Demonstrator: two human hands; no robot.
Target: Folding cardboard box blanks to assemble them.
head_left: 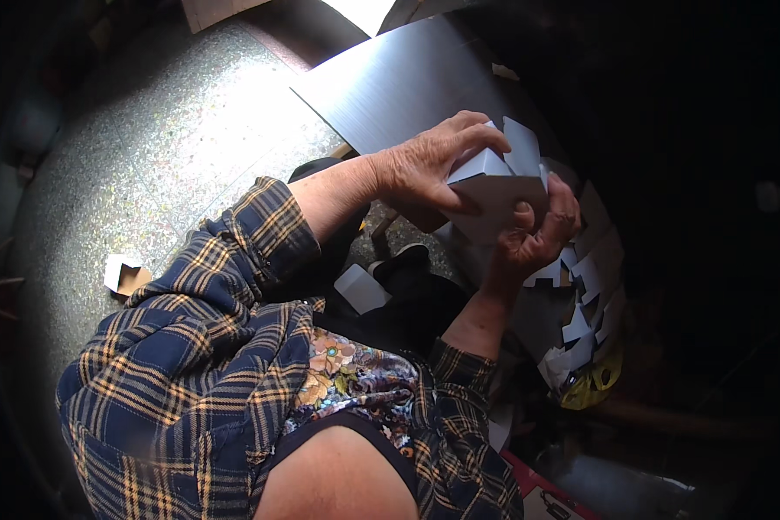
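A small white cardboard box is held up between my two hands, tilted, with a flap standing up at its top. My left hand grips its left side, the fingers curled over the upper edge and the thumb along the near side. Round the right side, my right hand is closed on the box, its thumb against the near face. The inside of the box is hidden from here.
Beyond my hands lies a smooth grey tabletop. Many white box pieces are heaped at the right, above a yellow bag. Another white carton rests by my legs. An open small box sits on the speckled floor.
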